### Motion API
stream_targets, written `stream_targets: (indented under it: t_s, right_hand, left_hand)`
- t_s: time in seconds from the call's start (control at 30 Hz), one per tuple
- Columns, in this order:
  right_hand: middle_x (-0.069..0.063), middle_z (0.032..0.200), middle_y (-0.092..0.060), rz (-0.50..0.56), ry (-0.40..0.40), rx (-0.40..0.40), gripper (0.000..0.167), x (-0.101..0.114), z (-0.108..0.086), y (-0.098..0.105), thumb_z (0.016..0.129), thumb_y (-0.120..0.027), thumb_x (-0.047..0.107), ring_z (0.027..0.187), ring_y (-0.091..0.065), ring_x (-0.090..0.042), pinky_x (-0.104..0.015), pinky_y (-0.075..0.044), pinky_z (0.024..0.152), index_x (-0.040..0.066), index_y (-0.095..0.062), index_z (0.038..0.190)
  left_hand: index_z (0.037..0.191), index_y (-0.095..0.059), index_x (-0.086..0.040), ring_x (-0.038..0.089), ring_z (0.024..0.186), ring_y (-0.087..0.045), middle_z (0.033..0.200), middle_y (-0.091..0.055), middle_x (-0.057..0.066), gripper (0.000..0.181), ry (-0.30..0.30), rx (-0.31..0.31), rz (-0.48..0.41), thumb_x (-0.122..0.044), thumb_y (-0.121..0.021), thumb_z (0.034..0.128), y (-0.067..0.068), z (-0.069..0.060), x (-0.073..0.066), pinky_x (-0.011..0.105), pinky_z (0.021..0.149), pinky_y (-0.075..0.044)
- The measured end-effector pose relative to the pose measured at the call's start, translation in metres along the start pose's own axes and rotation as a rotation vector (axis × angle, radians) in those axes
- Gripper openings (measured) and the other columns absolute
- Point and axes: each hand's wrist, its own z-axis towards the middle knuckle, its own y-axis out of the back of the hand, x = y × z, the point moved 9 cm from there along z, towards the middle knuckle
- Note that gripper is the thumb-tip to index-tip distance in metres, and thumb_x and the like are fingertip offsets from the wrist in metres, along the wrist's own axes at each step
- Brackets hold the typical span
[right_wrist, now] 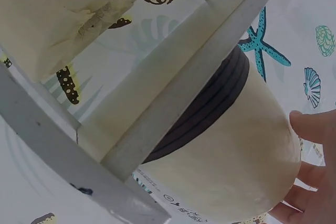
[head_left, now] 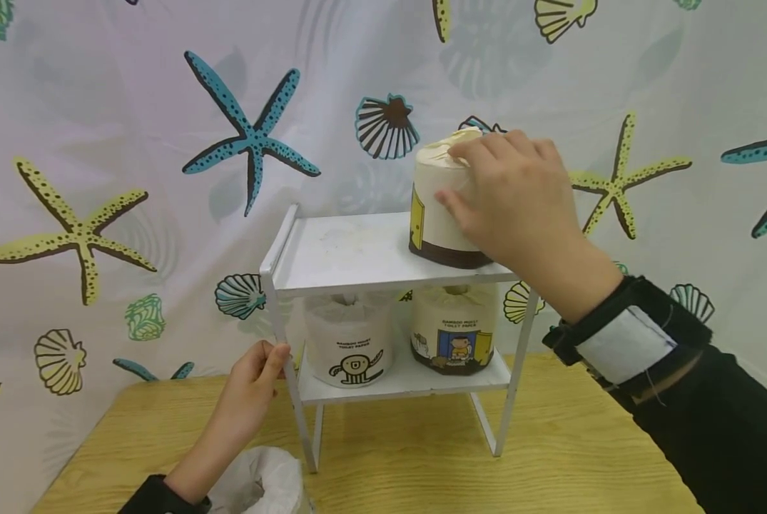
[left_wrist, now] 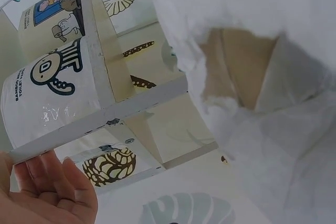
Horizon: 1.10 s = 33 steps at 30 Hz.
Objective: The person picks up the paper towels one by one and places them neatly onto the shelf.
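Note:
My right hand (head_left: 518, 193) grips a cream wrapped toilet paper roll (head_left: 446, 214) with a dark brown base band, thumb on its near side and fingers over the top. This roll stands at the right end of the upper tier of a white two-tier shelf (head_left: 344, 250). In the right wrist view the roll (right_wrist: 231, 145) appears against the shelf edge. My left hand (head_left: 251, 389) holds the shelf's left front leg, its fingers curled behind the post. On the lower tier sit a white roll (head_left: 351, 339) with a cartoon print and a cream roll (head_left: 454, 307) with a picture.
Another white-wrapped roll (head_left: 283, 482) stands on the wooden table (head_left: 409, 471) before the shelf, beside my left forearm; it looms large in the left wrist view. Behind the shelf hangs a cloth (head_left: 165, 107) printed with starfish and shells.

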Motion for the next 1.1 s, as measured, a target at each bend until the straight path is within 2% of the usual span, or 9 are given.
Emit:
stream_targets:
  t_s: [0.1, 0.3, 0.53, 0.67, 0.77, 0.9, 1.1]
  right_hand:
    - [-0.018, 0.112, -0.066, -0.002, 0.010, -0.009, 0.037, 0.000, 0.000, -0.002, 0.091, -0.074, 0.027, 0.104, -0.057, -0.038, -0.053, -0.043, 0.085, 0.002, -0.065, 0.116]
    - [-0.017, 0.111, -0.067, 0.068, 0.050, -0.030, 0.035, 0.001, -0.003, -0.002, 0.089, -0.076, 0.019, 0.103, -0.057, -0.038, -0.052, -0.042, 0.085, 0.001, -0.064, 0.116]
    - [-0.018, 0.112, -0.066, 0.215, 0.052, -0.004, 0.039, -0.012, -0.002, -0.005, 0.086, -0.079, 0.012, 0.102, -0.057, -0.038, -0.050, -0.044, 0.082, -0.002, -0.063, 0.119]
    - [-0.019, 0.113, -0.065, 0.308, 0.050, 0.021, 0.038, -0.020, -0.001, -0.005, 0.087, -0.077, 0.008, 0.104, -0.056, -0.037, -0.050, -0.045, 0.087, -0.002, -0.062, 0.120]
    - [-0.019, 0.118, -0.064, 0.339, 0.045, 0.049, 0.038, -0.023, -0.001, -0.006, 0.087, -0.076, 0.005, 0.110, -0.055, -0.037, -0.050, -0.043, 0.093, -0.002, -0.060, 0.121]
    - [-0.019, 0.120, -0.063, 0.278, 0.076, 0.013, 0.040, -0.018, -0.003, -0.004, 0.088, -0.075, 0.007, 0.111, -0.056, -0.038, -0.052, -0.043, 0.094, -0.003, -0.059, 0.123]
    - [-0.021, 0.124, -0.060, 0.121, 0.091, -0.055, 0.051, -0.008, -0.012, -0.009, 0.089, -0.076, 0.021, 0.116, -0.052, -0.041, -0.056, -0.042, 0.088, 0.000, -0.058, 0.131]
  left_hand:
    - [0.093, -0.051, 0.001, 0.020, 0.089, -0.051, 0.089, -0.053, 0.009, 0.030, 0.001, -0.003, 0.000, -0.025, -0.044, 0.1070, 0.001, 0.000, 0.001, 0.028, 0.070, -0.045]
    - [0.094, -0.052, 0.001, 0.020, 0.090, -0.052, 0.091, -0.056, 0.009, 0.031, 0.015, -0.011, -0.004, -0.025, -0.044, 0.1069, 0.002, 0.000, 0.004, 0.029, 0.071, -0.045]
    - [0.091, -0.050, 0.000, 0.020, 0.088, -0.051, 0.089, -0.054, 0.008, 0.031, -0.001, -0.008, -0.010, -0.025, -0.044, 0.1069, 0.002, 0.000, 0.004, 0.028, 0.070, -0.045]
    - [0.091, -0.050, 0.000, 0.020, 0.087, -0.051, 0.087, -0.053, 0.007, 0.030, -0.011, -0.013, -0.010, -0.024, -0.045, 0.1067, 0.003, 0.001, 0.002, 0.028, 0.069, -0.045]
    - [0.092, -0.051, 0.001, 0.020, 0.088, -0.052, 0.087, -0.054, 0.006, 0.030, -0.005, -0.015, -0.008, -0.024, -0.045, 0.1067, 0.003, 0.001, 0.001, 0.029, 0.069, -0.046]
    - [0.092, -0.051, 0.001, 0.020, 0.088, -0.052, 0.087, -0.054, 0.007, 0.031, -0.006, -0.018, -0.004, -0.025, -0.044, 0.1066, 0.004, 0.000, 0.000, 0.029, 0.069, -0.046]
    - [0.090, -0.050, 0.001, 0.021, 0.087, -0.052, 0.085, -0.053, 0.007, 0.030, -0.008, -0.020, -0.014, -0.024, -0.045, 0.1065, 0.000, 0.002, 0.000, 0.028, 0.068, -0.045]
